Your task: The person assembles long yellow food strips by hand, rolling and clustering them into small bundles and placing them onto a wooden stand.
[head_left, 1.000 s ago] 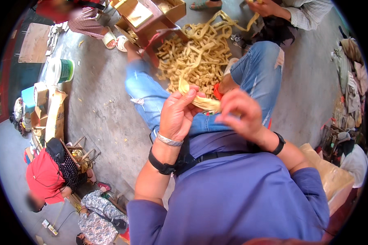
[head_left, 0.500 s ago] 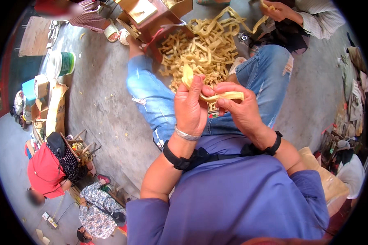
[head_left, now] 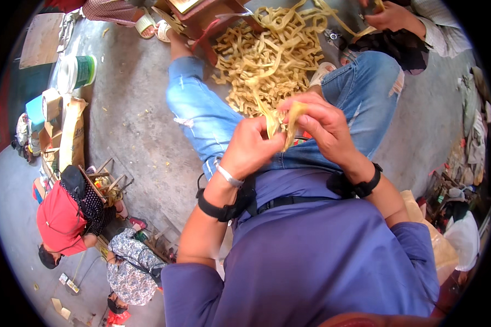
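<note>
My left hand (head_left: 251, 144) is closed, pinching a pale yellow, flat, ribbon-like strip (head_left: 294, 119) in front of my waist. My right hand (head_left: 326, 131) grips the same strip close by, its thumb and fingers bent round it. Between the hands the strip folds and hangs in loops, and one length runs up from the left hand toward a big heap of tangled yellow strips (head_left: 273, 60) on the floor between my legs. What the strip is made of I cannot make out. Some of the fingertips are hidden behind it.
A brown wooden box or stool (head_left: 204, 22) stands beside the heap. At the upper right a co-worker's hand (head_left: 390, 19) holds another strip. A white and green bucket (head_left: 76, 73), cartons (head_left: 52, 106) and two people, one in a red top (head_left: 65, 218), are at the left.
My hands have turned inward and the strip, stretched sideways before, now folds down between them. My left hand is a little lower. The whole view has shifted slightly.
</note>
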### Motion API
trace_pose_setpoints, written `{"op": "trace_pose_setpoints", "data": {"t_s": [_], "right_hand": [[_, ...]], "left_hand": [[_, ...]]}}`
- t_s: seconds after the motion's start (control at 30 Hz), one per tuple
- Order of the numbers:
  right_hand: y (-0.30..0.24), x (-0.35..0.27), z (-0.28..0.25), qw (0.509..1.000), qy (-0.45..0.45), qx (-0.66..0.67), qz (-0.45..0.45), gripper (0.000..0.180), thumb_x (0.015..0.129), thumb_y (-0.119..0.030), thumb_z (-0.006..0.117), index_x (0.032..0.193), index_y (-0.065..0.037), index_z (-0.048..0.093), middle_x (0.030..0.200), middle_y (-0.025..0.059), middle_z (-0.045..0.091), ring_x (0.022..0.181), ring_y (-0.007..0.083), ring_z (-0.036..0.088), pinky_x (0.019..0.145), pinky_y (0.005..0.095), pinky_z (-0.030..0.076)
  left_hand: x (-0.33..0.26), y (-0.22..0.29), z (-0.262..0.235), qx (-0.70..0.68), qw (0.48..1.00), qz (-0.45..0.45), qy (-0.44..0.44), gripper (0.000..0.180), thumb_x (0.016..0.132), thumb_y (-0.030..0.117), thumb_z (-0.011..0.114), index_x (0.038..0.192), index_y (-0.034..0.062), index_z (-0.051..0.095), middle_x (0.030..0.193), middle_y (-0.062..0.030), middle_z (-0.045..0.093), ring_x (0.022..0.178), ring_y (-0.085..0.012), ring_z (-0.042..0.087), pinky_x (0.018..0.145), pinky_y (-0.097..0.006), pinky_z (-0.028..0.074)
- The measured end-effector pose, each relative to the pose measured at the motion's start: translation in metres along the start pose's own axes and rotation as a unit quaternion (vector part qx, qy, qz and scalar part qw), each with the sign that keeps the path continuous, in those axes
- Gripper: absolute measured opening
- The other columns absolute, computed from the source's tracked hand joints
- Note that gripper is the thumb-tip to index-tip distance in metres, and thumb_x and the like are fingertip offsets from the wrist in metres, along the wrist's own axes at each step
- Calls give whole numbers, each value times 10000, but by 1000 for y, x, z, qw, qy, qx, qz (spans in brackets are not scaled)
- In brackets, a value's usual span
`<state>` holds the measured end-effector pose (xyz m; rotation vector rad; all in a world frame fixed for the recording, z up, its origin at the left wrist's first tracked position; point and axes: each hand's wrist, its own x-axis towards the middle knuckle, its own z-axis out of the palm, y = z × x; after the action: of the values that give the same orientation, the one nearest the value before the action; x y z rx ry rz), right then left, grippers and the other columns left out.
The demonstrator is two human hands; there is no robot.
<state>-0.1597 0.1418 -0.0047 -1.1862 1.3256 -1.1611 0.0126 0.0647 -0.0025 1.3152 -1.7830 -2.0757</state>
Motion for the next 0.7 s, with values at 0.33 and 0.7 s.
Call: {"op": "trace_pose_setpoints", "data": {"t_s": [0.33, 0.7], "right_hand": [[-57, 8, -8, 951, -58, -127, -276, 127, 878, -158, 535, 835, -54, 593, 1263, 204, 534, 1232, 382, 447, 1033, 490, 317], [-33, 23, 23, 953, -56, -163, -250, 104, 790, -77, 584, 882, -29, 595, 1251, 176, 535, 1184, 372, 482, 993, 474, 354]], "left_hand": [[-52, 71, -14, -361, 909, 136, 158, 185, 806, 18, 681, 936, -16, 554, 873, -97, 642, 758, -135, 618, 697, -249, 497], [-26, 11, -21, 207, 937, 122, 252, 172, 762, 82, 621, 918, 11, 606, 789, -121, 607, 653, -264, 593, 602, -358, 472]]}}
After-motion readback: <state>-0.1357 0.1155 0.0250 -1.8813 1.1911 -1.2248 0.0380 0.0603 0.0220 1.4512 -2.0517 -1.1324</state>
